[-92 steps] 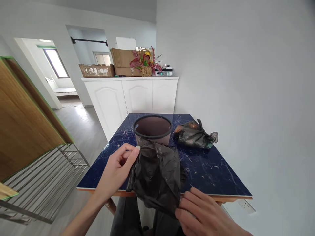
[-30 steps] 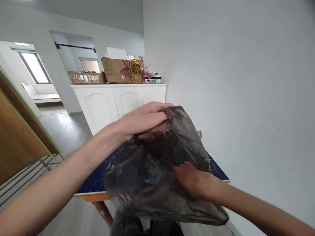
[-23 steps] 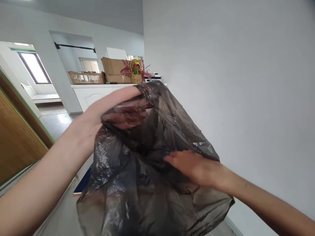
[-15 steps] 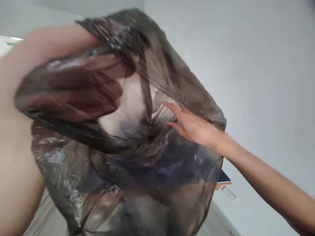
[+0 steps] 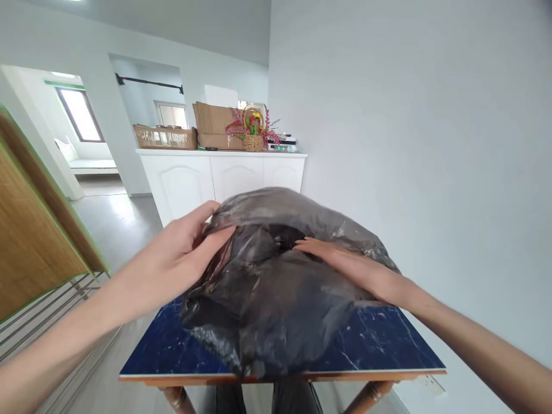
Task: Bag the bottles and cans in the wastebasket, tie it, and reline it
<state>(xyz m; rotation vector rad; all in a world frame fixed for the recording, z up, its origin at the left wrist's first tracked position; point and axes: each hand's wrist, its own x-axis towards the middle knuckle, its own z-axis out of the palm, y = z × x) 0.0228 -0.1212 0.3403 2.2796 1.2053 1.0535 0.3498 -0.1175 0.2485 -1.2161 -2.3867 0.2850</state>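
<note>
We hold a black plastic bag [image 5: 284, 310], its mouth agape. Our left hand [image 5: 185, 247] pinches its rim; our right hand [image 5: 340, 259] rests inside, fingers extended toward the left.

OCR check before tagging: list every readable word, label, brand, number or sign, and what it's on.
No readable text.
Black bag: no print visible.
Cardboard boxes: no legible lettering.
Small items at the right end of the white cabinet: too small to read.

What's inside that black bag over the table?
In the mouth of the black bag, the outstretched right hand shows. Crumpled plastic covers the depths, so whether anything lies deeper cannot be seen.
</note>
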